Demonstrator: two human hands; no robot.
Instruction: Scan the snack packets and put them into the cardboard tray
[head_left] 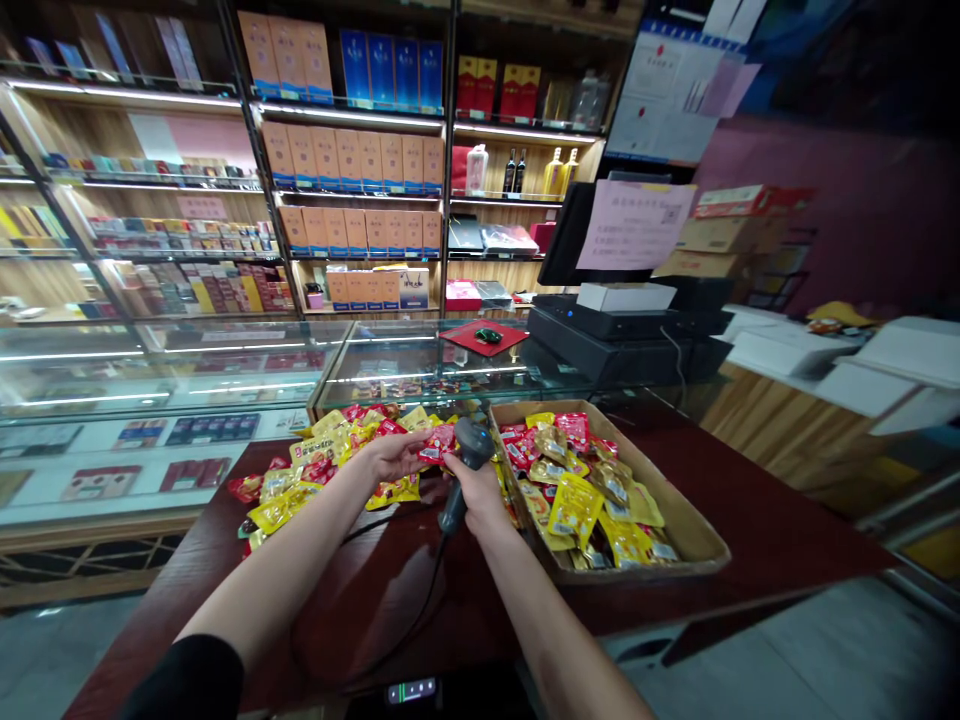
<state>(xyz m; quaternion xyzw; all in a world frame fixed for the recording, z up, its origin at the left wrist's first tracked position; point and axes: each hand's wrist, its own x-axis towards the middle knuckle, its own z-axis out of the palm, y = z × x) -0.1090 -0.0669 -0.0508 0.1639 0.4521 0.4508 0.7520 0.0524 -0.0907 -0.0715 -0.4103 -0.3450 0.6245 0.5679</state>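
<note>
My left hand [396, 456] pinches a small red snack packet [437, 443] above the dark red table. Wrapped round the handle of a black barcode scanner [453, 508] is my right hand [478, 490]; the scanner's head is beside the packet, and its cable runs down over the table. Yellow, red and gold packets [285, 506] lie in a loose pile left of and behind my hands. To the right, a cardboard tray [701, 545] holds many similar packets [576, 508].
Behind the table stands a glass display counter [225, 385], with a red mat [517, 343] and a mouse on it. A monitor [564, 235] and black cash drawer [592, 340] stand at the back right. White boxes [862, 395] are farther right.
</note>
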